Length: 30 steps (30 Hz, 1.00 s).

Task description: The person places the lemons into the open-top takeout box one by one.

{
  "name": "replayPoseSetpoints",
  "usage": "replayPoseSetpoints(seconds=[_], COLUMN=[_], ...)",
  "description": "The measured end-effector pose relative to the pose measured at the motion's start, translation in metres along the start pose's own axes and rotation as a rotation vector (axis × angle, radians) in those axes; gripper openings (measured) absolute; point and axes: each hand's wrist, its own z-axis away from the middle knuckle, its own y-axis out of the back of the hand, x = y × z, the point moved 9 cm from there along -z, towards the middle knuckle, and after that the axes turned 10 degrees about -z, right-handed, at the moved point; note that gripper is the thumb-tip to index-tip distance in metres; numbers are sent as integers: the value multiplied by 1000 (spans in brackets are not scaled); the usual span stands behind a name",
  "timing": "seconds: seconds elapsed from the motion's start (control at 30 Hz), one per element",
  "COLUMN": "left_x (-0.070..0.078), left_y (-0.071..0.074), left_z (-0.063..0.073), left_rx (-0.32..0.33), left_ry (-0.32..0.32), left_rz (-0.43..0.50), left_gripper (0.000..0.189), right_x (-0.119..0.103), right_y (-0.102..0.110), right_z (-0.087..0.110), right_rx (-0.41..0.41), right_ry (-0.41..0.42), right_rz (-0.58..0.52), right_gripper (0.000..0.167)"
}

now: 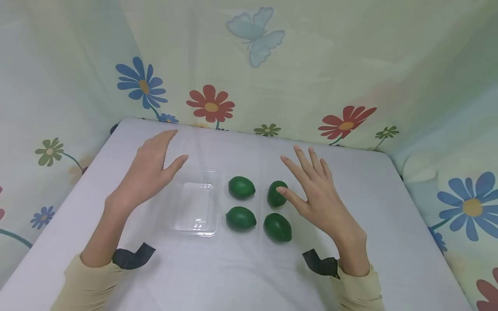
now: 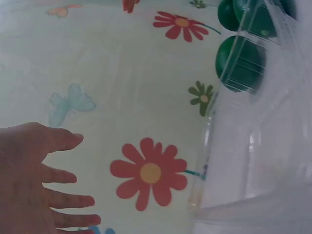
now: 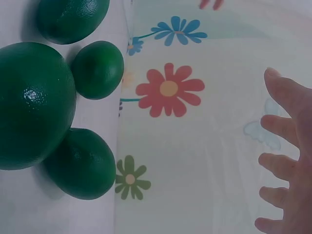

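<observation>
Several dark green limes point(image 1: 241, 188) lie on the white cloth in a loose two-row cluster. To their left is a clear plastic box point(image 1: 194, 235), with nothing visible inside. My left hand point(image 1: 145, 172) hovers at the box's upper left, its thumb apart from the fingers and holding nothing. Over the right side of the cluster, my right hand point(image 1: 320, 201) is raised with fingers spread; its thumb overlaps one lime point(image 1: 275, 196) in the head view. In the left wrist view some limes point(image 2: 241, 63) show through the box wall. The right wrist view shows the limes point(image 3: 83, 163) close up.
A white-covered table point(image 1: 249, 280) carries the box and limes. A patterned curtain point(image 1: 303, 82) with flowers and a butterfly hangs along its back and sides. Black straps point(image 1: 130, 259) sit at both wrists, by beige sleeves.
</observation>
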Motion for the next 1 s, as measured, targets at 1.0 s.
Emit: replayPoseSetpoints(seconds=[1.0], left_x=[-76], left_y=[-107], left_z=[52], left_rx=[-332], left_ry=[420], left_rz=[692], left_gripper=[42], right_x=[5], right_y=[-8], right_z=[-2], right_rx=[-84], right_ry=[-67], right_rz=[-21], right_gripper=[68])
